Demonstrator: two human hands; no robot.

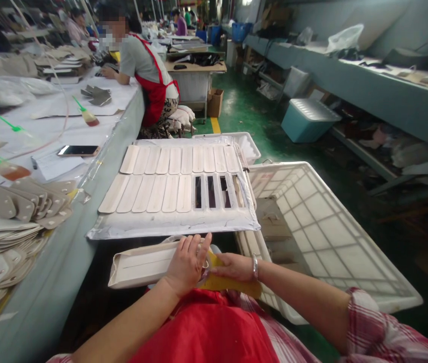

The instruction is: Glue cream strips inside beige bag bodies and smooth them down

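Observation:
My left hand (188, 266) is closed over the right end of a long cream bag-like piece (141, 265) with a line along its middle. Its fingers press together there, and what lies under them is partly hidden. My right hand (234, 267), with a bracelet at the wrist, grips a flat yellow piece (232, 286) right beside the left fingers. Just beyond both hands, a white-covered board (176, 222) carries two rows of long cream strips (174, 160). Several dark slots (210, 192) show at the right of its near row.
A large white plastic crate (334, 242) stands at my right. On the left worktable (66, 222) lie stacked beige pieces (5, 227), a phone (78, 150) and bottles with green nozzles (89, 117). A co-worker in a red apron (153, 85) sits farther along it.

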